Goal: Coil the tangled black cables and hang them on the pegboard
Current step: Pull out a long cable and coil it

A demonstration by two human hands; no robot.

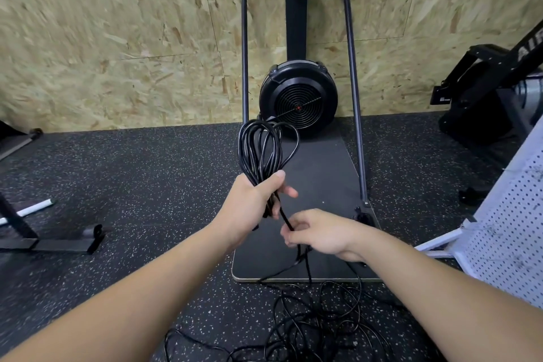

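Note:
My left hand (pixel 252 204) grips a bundle of black cable loops (pixel 261 147) that stands up above my fist. One strand runs down from the bundle into my right hand (pixel 318 232), which pinches it just below and to the right of the left hand. From there the cable drops to a tangled pile of black cables (pixel 311 323) on the floor in front of me. A white pegboard (pixel 511 244) leans at the right edge of the view, well to the right of both hands.
A black fan-wheel exercise machine (pixel 298 97) with a tubular frame and flat base plate (pixel 320 173) stands against the chipboard wall straight ahead. Another black machine (pixel 493 91) sits at the far right. A metal stand foot (pixel 47 241) lies on the speckled rubber floor at left.

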